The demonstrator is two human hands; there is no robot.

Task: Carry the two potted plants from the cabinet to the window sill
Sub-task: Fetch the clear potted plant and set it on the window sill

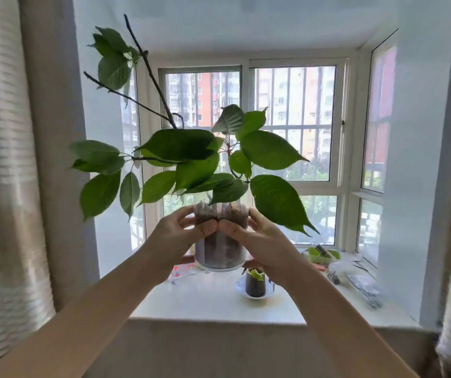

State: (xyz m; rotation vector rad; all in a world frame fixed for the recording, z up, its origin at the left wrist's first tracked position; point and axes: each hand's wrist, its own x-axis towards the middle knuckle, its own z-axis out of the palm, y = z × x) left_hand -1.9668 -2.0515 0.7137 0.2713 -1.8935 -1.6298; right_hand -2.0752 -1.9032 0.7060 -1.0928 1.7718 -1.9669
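Observation:
A large leafy plant in a clear pot (220,252) full of dark soil hangs just above the white window sill (213,304). My left hand (176,241) grips the pot's left side and my right hand (260,241) grips its right side, thumbs meeting at the front. Broad green leaves and bare twigs spread up and to the left. A small dark potted plant (255,283) stands on a white saucer on the sill, just below my right hand.
Clutter lies on the sill's right end: a green container (321,256), plastic bags and dark tools (363,289). Small colourful bits (179,271) sit left of the big pot. Curtains (3,186) hang at both sides. Barred windows close the bay.

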